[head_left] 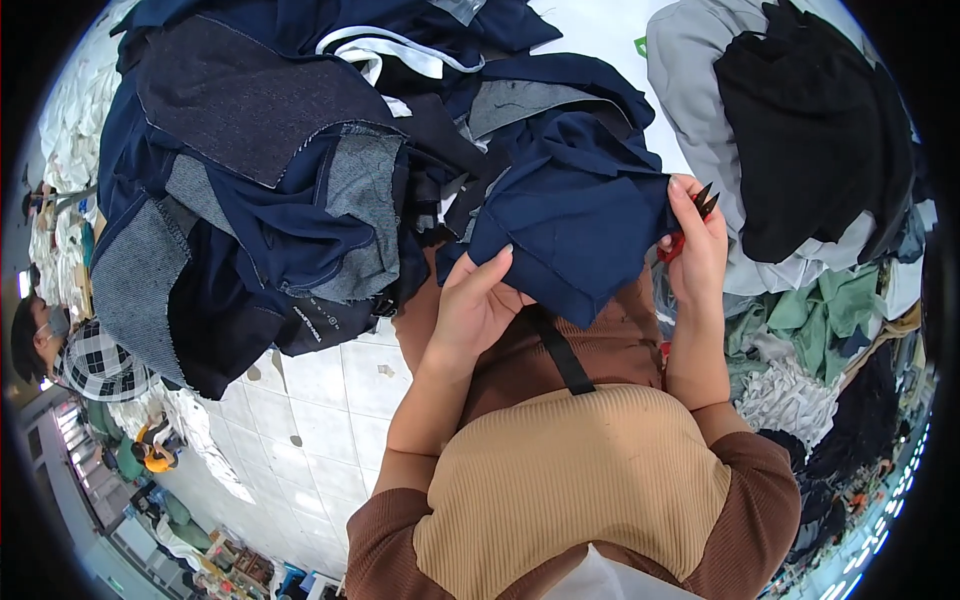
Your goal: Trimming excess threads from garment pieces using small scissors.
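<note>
A piece of navy cloth (575, 225) with seams and folds is stretched between my two hands above my lap. My left hand (480, 305) pinches its lower left edge, thumb on top. At the upper right corner, my right hand (697, 245) grips the cloth between thumb and fingers. Small scissors (707, 203) with dark pointed blades and red handles are also tucked in my right hand, blades pointing up past the thumb; most of the handle is hidden by the palm. A black strap (562, 350) hangs beneath the cloth.
A big heap of navy and dark denim pieces (220, 90) lies to the left and ahead. White trim (400, 55) rests on it. On the right are grey cloth (690, 60), black cloth (810, 140) and green cloth (820, 310). Other people (155, 450) are at far left.
</note>
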The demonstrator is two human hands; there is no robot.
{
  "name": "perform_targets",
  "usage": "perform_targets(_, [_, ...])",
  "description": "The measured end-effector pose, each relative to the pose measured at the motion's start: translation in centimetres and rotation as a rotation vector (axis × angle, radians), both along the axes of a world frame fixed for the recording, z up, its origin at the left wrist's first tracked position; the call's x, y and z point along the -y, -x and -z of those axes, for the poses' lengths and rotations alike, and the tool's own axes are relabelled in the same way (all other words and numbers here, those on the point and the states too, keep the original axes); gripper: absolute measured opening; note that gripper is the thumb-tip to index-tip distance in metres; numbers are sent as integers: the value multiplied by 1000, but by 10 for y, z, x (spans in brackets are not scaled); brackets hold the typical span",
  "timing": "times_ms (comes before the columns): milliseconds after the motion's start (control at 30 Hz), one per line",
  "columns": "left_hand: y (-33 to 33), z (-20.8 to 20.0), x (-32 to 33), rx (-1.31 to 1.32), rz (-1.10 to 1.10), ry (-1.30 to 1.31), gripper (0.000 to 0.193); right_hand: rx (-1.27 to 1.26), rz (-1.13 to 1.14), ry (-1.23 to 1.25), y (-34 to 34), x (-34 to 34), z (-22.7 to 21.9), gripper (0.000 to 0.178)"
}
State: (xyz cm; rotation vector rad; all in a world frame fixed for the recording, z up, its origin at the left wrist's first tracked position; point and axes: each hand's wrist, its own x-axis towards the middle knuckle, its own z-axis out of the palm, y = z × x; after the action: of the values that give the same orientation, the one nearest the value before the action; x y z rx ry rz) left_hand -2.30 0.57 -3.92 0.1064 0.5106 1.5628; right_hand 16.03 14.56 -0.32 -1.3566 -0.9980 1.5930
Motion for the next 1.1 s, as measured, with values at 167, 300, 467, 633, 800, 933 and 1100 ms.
perform_targets(167, [-1, -6, -3, 94, -44, 27, 41, -15, -22, -49, -2, -2, 0, 13])
perform_targets(300, [-2, 6, -1, 92, -26, -35, 42, -88, -75, -72, -6, -1, 0, 13])
perform_targets(467, [-8, 14, 0, -82, -64, 84, 39, -232, -93, -70, -15, -1, 7, 14])
perform_targets(633, [-11, 31, 8, -321, -82, 162, 28, -360, -160, -64, -17, 1, 3, 13])
perform_targets(800, [-11, 34, 9, -745, 24, 206, 22, -639, -443, -80, -26, -3, 16, 16])
perform_targets(933, [-12, 32, 4, -720, -15, 231, 19, -672, -467, -105, -21, -6, 18, 16])
perform_targets(1100, [-1, 22, 6, -572, -659, 215, 24, -254, 34, -241, -16, -31, 20, 13])
